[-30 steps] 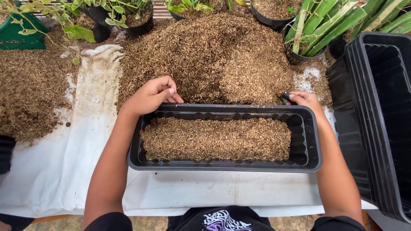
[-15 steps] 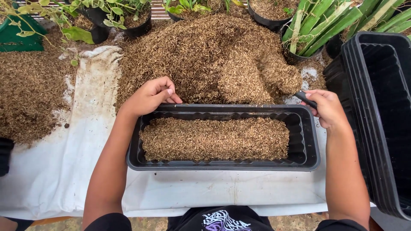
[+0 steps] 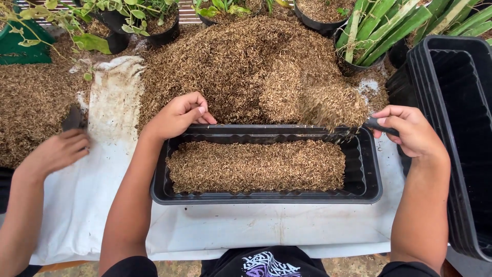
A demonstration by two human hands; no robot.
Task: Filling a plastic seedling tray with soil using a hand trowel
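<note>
A long black planter tray sits in front of me on a white sheet, partly filled with brown husk mix. My left hand rests on the tray's far rim, fingers curled over it. My right hand grips the dark handle of a scoop at the tray's far right corner. The scoop carries a heap of husks tipping over the rim. A big pile of the same husks lies just behind the tray.
A stack of empty black planter trays stands at the right. Potted green plants line the back. Another person's hand holds a dark object over a second husk pile at the left.
My right hand has drawn the loaded scoop out of the pile toward the tray's right corner. Another person's hand has come into view at the left. My left hand stays on the rim.
</note>
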